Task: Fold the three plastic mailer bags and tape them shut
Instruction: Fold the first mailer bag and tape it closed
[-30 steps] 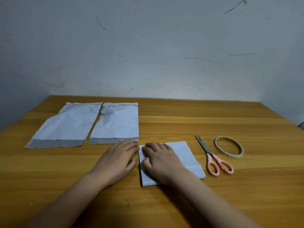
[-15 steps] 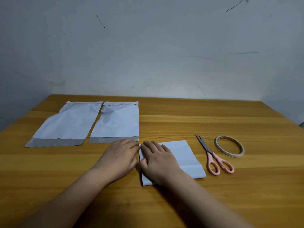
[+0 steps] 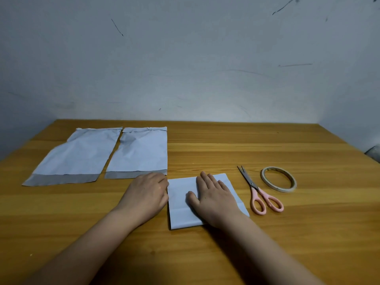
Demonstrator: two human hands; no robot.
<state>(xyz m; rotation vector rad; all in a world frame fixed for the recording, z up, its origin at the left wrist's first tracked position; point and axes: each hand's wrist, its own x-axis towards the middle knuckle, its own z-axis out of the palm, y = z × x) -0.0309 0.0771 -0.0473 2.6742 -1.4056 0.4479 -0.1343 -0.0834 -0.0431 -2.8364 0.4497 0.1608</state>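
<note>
Since the earlier frame, the right hand (image 3: 216, 197) has slid rightward across the folded mailer bag (image 3: 181, 204), away from the left hand (image 3: 147, 192), which has stayed at the bag's left edge. Right fingers (image 3: 209, 179) lie straight and slightly spread, flat on the bag's upper layer, holding nothing. Left fingers (image 3: 162, 182) are curled under at the bag's left edge; whether they pinch that edge or only press it cannot be told.

The folded bag lies on the table (image 3: 205, 254) directly in front of the person, a crease line visible across its near part. Scissors (image 3: 259, 192) with pink handles lie just beside it to the right, and a tape roll (image 3: 278, 178) lies flat near the scissors. Two unfolded bags sit side by side at the far left: the left flat bag (image 3: 70, 159) and the middle flat bag (image 3: 139, 155), each with a grey strip along its near edge.

Judged step: flattening the fold of the first bag before taping. To do it well, the left hand should anchor the edge while the right palm sweeps outward with even pressure, pushing trapped air toward the open side. Slippery plastic tends to spring back, so one hand should keep weight on the fold while the other reaches for the tape.
</note>
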